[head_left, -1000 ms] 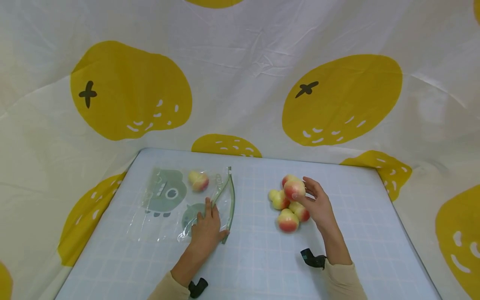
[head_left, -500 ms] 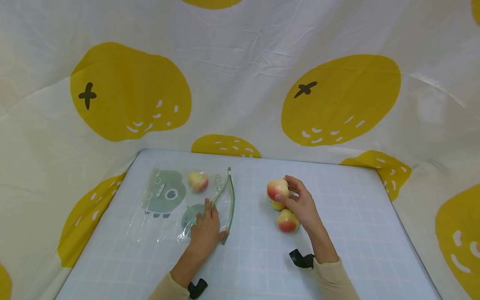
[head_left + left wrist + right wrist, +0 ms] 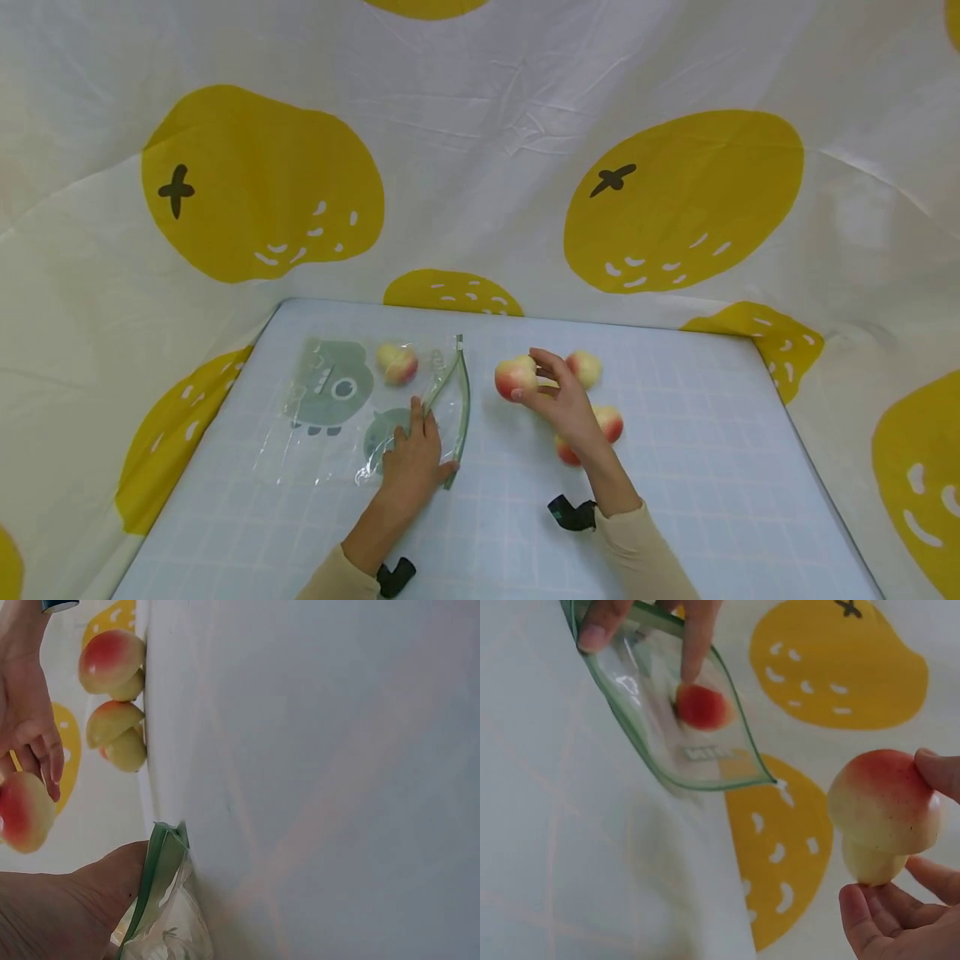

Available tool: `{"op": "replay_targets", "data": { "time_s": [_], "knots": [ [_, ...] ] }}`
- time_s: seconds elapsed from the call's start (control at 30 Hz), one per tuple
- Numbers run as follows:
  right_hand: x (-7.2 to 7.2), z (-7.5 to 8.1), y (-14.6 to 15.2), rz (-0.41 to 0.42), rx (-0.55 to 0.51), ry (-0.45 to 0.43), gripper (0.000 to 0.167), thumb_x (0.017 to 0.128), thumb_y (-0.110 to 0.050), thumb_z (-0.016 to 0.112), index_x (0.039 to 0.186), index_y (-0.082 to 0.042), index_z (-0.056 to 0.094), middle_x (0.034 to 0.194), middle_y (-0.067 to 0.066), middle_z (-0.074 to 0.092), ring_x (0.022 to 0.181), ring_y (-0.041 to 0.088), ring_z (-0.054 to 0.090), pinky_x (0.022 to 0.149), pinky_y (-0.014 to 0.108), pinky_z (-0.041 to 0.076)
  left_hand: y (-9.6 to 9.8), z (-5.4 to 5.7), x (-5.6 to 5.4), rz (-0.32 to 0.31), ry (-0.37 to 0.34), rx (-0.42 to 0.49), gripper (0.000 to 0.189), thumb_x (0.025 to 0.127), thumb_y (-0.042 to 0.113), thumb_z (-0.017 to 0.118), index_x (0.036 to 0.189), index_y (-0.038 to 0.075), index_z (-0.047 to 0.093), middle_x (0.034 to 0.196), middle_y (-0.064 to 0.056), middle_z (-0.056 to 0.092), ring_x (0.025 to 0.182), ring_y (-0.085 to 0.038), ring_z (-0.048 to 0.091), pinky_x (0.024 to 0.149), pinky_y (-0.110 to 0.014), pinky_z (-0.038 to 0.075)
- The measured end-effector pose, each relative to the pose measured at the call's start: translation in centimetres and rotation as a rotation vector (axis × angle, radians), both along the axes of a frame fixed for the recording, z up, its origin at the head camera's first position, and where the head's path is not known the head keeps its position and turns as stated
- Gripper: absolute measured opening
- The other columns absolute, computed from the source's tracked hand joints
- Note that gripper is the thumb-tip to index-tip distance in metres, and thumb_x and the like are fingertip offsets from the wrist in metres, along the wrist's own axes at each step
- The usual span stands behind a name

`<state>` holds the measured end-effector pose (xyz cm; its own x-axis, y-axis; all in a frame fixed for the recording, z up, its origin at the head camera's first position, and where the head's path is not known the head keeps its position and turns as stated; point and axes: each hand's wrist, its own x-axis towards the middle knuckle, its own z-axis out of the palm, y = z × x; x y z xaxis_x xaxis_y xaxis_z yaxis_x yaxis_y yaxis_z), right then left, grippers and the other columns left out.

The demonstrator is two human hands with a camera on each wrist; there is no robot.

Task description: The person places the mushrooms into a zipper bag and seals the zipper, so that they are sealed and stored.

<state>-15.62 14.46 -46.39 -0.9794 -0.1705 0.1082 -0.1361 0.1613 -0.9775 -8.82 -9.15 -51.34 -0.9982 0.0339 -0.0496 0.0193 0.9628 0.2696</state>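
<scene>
My right hand pinches a mushroom-shaped toy with a red-tinged cap and pale yellow stem, held up off the table. In the right wrist view the thumb is on the cap of that toy mushroom and fingertips are under its stem. My left hand rests at the mouth of a clear zip bag with green prints and a green seal. Its fingers are straight, its thumb spread, and the bag's rims stand apart. Inside the bag lies another toy mushroom.
More toy mushrooms lie right of the bag: one at the back, one nearer, and one partly behind my right wrist. A curtain with yellow fruit prints hangs behind the pale checked table.
My right hand has carried the toy mushroom leftward from the pile toward the bag's mouth. The left hand and the bag have stayed in place.
</scene>
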Motion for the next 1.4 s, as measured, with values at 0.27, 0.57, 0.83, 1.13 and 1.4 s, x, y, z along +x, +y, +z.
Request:
{"op": "replay_targets", "data": {
  "time_s": [0.27,0.57,0.83,1.13,1.4],
  "knots": [
    [-0.2,-0.2,-2.2,0.06,0.04,-0.062,0.066,0.088,-0.011,0.079,0.145,-0.003,0.047,0.142,0.015,0.051,0.126,0.031,0.048,0.103,0.047,0.043,0.1,-0.1,-0.2,-0.009,0.032,-0.011,0.098,0.075,0.04,0.089,0.143,-0.011,0.041,0.155,-0.032,0.028,0.11,-0.052,0.054,0.072,-0.064,0.054],
    [0.4,1.1,-4.1,0.15,0.068,-0.108,0.066,0.09,-0.01,0.075,0.146,-0.001,0.044,0.144,0.019,0.049,0.123,0.037,0.049,0.102,0.047,0.044,0.1,-0.1,-0.2,-0.01,0.032,-0.031,0.098,0.075,0.04,0.089,0.143,-0.011,0.041,0.155,-0.032,0.028,0.109,-0.051,0.054,0.073,-0.062,0.054],
    [-1.5,-4.5,-6.1,0.146,0.171,-0.038,0.071,0.084,-0.021,0.083,0.144,-0.009,0.049,0.136,0.009,0.057,0.109,0.029,0.058,0.086,0.038,0.052,0.0,0.0,-0.3,-0.011,0.022,-0.029,0.098,0.074,0.04,0.089,0.142,-0.012,0.041,0.154,-0.032,0.028,0.11,-0.052,0.054,0.073,-0.063,0.054],
    [-2.1,-5.5,-7.3,0.217,0.202,-0.011,0.07,0.083,-0.017,0.084,0.142,-0.006,0.048,0.126,0.014,0.059,0.096,0.028,0.059,0.066,0.029,0.052,0.1,-0.1,-0.2,-0.013,0.031,-0.017,0.1,0.073,0.04,0.089,0.142,-0.012,0.04,0.154,-0.032,0.029,0.11,-0.053,0.054,0.07,-0.063,0.054],
    [-2.5,-5.8,-7.7,0.226,0.231,0.025,0.075,0.084,-0.015,0.083,0.146,-0.005,0.043,0.139,0.012,0.053,0.092,0.024,0.06,0.073,0.03,0.052,0.0,0.2,0.0,-0.016,0.052,-0.021,0.097,0.073,0.04,0.09,0.14,-0.013,0.043,0.153,-0.032,0.03,0.108,-0.053,0.055,0.067,-0.062,0.054]
  ]
}}
